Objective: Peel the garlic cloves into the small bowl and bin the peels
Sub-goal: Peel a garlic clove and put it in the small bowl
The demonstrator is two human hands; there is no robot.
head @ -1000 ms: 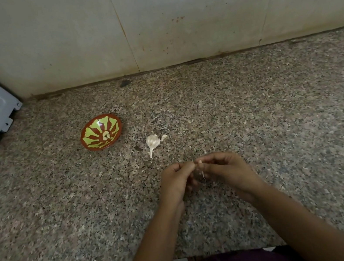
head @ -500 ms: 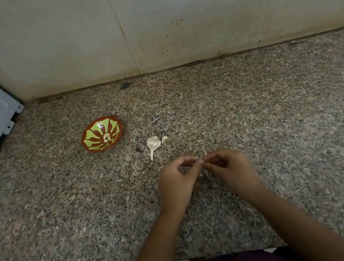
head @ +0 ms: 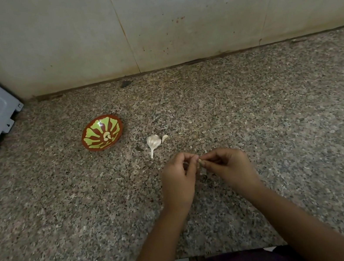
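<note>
I am looking down through the head camera at the peeling step in progress. The left hand (head: 179,182) and the right hand (head: 230,166) are meeting just above the worktop (head: 282,134), and between them they are pinching a single garlic clove (head: 200,161). The fingers (head: 191,158) of both hands are curling in narrow, tips pressing together around that pale clove. Most of it is hiding behind them, so I cannot tell how much skin is on it. The small bowl (head: 95,132) is sitting well apart to the left and further back, with a couple of pale peeled cloves (head: 107,136) lying in its centre, so I am judging the task to be partly done. Between the bowl and the hands the rest of the garlic bulb (head: 153,143) is lying on the worktop with its stem pointing toward me. A loose pale piece (head: 164,138) is lying just beside it; clove or peel, I cannot say. No bin is showing in view. As I am reading it, the next move is calling for stripping the skin free, then carrying the bare clove left to the bowl and dropping it in, while keeping the peel aside for the bin. Small flakes may be dropping onto the speckled worktop, where they are hard to spot.
</note>
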